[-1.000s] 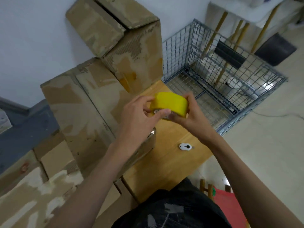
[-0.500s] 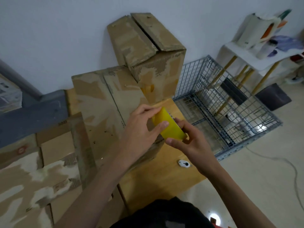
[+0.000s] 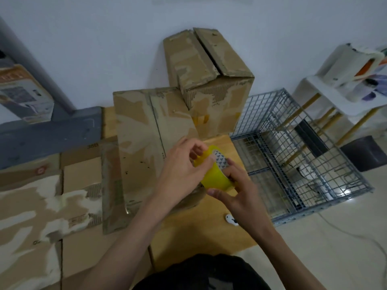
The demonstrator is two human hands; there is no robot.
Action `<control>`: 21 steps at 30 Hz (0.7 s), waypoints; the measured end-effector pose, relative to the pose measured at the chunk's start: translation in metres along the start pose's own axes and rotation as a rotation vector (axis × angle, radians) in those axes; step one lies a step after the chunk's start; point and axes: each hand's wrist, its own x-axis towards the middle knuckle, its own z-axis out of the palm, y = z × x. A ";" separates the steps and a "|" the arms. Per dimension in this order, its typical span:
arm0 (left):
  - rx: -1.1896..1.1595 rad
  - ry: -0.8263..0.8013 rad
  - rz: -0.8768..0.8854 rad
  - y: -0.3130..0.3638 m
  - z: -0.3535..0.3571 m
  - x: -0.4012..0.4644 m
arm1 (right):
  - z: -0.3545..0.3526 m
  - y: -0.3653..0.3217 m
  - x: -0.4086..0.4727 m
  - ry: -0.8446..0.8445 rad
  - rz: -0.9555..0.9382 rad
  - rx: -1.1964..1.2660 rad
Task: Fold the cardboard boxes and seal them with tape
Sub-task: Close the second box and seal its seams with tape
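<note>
A yellow tape roll (image 3: 215, 178) is held above the wooden table (image 3: 201, 233) in front of me. My right hand (image 3: 236, 195) grips it from below and from the right. My left hand (image 3: 184, 170) pinches at its upper edge, where the printed core shows. Directly behind the roll stands a folded cardboard box (image 3: 144, 147) with closed top flaps. A second folded box (image 3: 209, 80) stands behind it against the wall, a seam down its top.
Flattened and stacked cardboard (image 3: 41, 206) fills the left. A wire cage (image 3: 293, 153) sits on the floor at the right, with a white side table (image 3: 343, 101) behind it. A small white object (image 3: 231, 219) lies on the table near my right wrist.
The view has swung up and back. The roll has turned in my hands so its printed core now faces up, and my left fingers have shifted to its top edge.
</note>
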 end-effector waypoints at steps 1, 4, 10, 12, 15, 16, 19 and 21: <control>0.012 0.019 -0.001 0.001 0.005 0.001 | -0.001 0.000 0.001 0.000 -0.013 0.007; 0.016 0.080 -0.006 0.006 0.019 -0.001 | -0.004 0.001 0.003 -0.003 -0.077 0.018; -0.001 0.253 -0.008 0.017 0.035 -0.010 | -0.009 0.008 0.006 -0.020 -0.157 0.076; 0.001 0.300 0.000 0.022 0.038 -0.012 | -0.012 0.010 0.008 -0.031 -0.163 0.087; 0.025 0.328 0.001 0.028 0.040 -0.015 | -0.016 0.013 0.007 -0.046 -0.171 0.095; 0.035 0.325 -0.002 0.029 0.042 -0.016 | -0.018 0.013 0.006 -0.051 -0.171 0.102; 0.031 0.348 -0.008 0.031 0.048 -0.021 | -0.025 0.013 0.007 -0.053 -0.185 0.108; -0.013 0.362 -0.041 0.032 0.049 -0.020 | -0.030 0.011 0.010 -0.051 -0.192 0.090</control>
